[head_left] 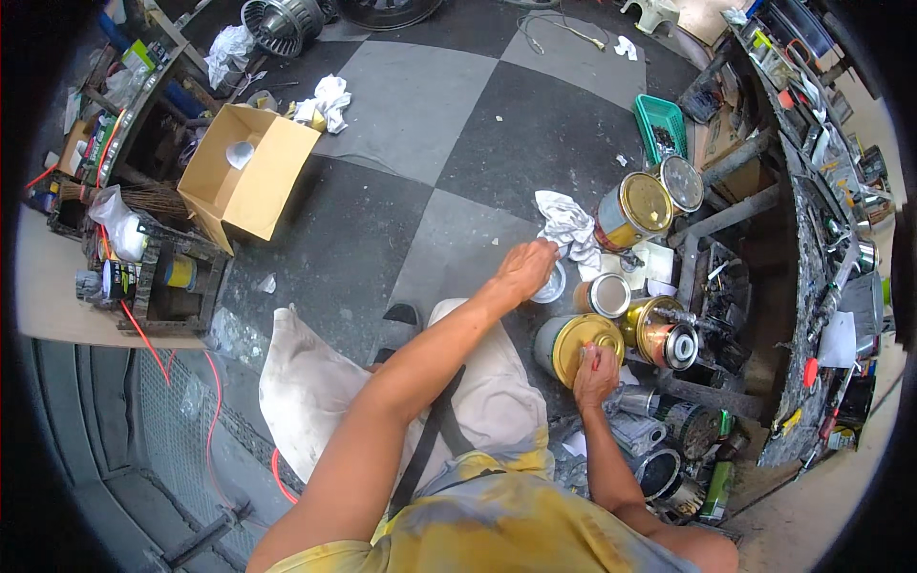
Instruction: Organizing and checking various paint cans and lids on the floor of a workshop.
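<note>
My left hand [527,268] reaches across to the right, its fingers bent together beside a crumpled white cloth [565,222] and over a clear plastic cup [551,286]. Whether it grips either one is hidden. Over the gold lid of a paint can [579,346], my right hand [597,376] is closed near the lid's right side. Something small and red [596,361] shows at its fingers, too small to name. Just beyond stand a silver-rimmed can [608,295] and a gold can [650,320].
Two larger lidded cans, one gold-topped [646,202] and one grey-topped [681,183], stand farther off by a green basket [659,122]. A cluttered workbench [798,239] runs along the right. An open cardboard box [272,196] sits on the checkered floor at left, near a red hose [218,392].
</note>
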The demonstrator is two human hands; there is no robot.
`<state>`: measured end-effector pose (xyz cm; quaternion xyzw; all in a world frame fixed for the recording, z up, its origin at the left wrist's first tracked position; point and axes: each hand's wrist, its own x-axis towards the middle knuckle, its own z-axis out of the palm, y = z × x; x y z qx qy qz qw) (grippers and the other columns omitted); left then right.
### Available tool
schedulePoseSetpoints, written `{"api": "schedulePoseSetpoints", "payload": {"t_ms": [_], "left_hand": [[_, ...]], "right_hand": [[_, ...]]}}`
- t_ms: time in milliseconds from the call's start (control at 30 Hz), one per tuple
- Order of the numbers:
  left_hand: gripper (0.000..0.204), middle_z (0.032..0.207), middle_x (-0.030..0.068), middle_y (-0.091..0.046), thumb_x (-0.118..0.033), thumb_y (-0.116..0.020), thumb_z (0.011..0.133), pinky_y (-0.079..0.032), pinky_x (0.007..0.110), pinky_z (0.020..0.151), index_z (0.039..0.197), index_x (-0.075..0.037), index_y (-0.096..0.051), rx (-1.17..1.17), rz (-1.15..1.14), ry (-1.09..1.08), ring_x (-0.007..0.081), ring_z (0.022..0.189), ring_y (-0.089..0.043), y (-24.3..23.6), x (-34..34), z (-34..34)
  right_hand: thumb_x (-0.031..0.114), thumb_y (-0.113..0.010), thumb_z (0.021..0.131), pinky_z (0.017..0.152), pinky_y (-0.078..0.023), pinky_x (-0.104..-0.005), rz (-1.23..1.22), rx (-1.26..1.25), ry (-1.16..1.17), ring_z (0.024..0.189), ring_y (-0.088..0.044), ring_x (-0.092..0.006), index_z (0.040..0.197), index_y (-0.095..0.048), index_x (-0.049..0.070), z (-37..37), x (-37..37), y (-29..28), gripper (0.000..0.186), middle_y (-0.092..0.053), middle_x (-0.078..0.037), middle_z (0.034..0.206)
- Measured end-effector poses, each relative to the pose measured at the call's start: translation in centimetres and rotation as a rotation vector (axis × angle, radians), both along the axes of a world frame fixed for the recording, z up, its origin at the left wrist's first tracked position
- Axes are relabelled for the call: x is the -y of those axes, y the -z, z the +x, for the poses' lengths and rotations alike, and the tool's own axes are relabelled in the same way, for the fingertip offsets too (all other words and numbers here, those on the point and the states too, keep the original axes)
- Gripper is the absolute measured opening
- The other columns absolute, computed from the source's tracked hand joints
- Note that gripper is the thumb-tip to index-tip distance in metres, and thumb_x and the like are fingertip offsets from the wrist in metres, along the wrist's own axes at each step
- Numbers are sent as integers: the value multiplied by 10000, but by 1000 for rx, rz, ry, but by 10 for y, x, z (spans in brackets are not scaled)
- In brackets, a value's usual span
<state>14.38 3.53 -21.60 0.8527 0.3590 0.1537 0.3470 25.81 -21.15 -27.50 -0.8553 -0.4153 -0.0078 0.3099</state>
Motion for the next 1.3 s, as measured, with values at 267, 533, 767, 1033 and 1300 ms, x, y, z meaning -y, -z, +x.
{"api": "schedulePoseSetpoints", "payload": {"t_ms": [267, 533, 767, 1033, 1300], "left_hand": [[273, 916, 256, -641, -228, -502, 964, -470, 519, 760, 914, 4, -638, 269, -6, -7, 463, 881, -604, 9, -3, -3], [263, 843, 253, -637, -243, -504, 965, -465, 518, 775, 966, -17, -638, 97, -191, -10, 466, 867, -590, 7, -4, -3], [262, 905, 251, -640, -238, -496, 966, -466, 522, 764, 967, -11, -627, -36, -56, -32, 462, 864, -593, -1, -3, 2], [264, 959, 249, -637, -229, -486, 969, -475, 527, 736, 936, -4, -620, 79, 28, 37, 457, 875, -601, 8, 3, -2], [267, 903, 240, -646, -239, -498, 967, -482, 518, 737, 918, -14, -633, 121, -19, -9, 452, 870, -606, 13, 4, -2]], "right_hand": [[281, -581, 926, 666, -427, -470, -18, -35, 2, 745, -566, -356, 803, -556, 53, -4, -3, -9, 260, -579, -147, 769], [297, -594, 928, 641, -406, -451, 19, 18, 2, 700, -537, -340, 777, -524, 50, 0, -1, -4, 298, -541, -136, 727], [292, -597, 924, 651, -407, -455, 8, 6, -15, 716, -539, -348, 782, -525, 50, 0, -1, -3, 290, -541, -146, 739], [281, -587, 923, 668, -421, -459, -12, -1, -23, 740, -553, -357, 780, -533, 51, -1, -3, -7, 277, -563, -146, 767], [290, -601, 921, 653, -415, -447, 12, 5, -17, 713, -546, -348, 792, -539, 49, 1, -4, -3, 281, -556, -143, 741]]}}
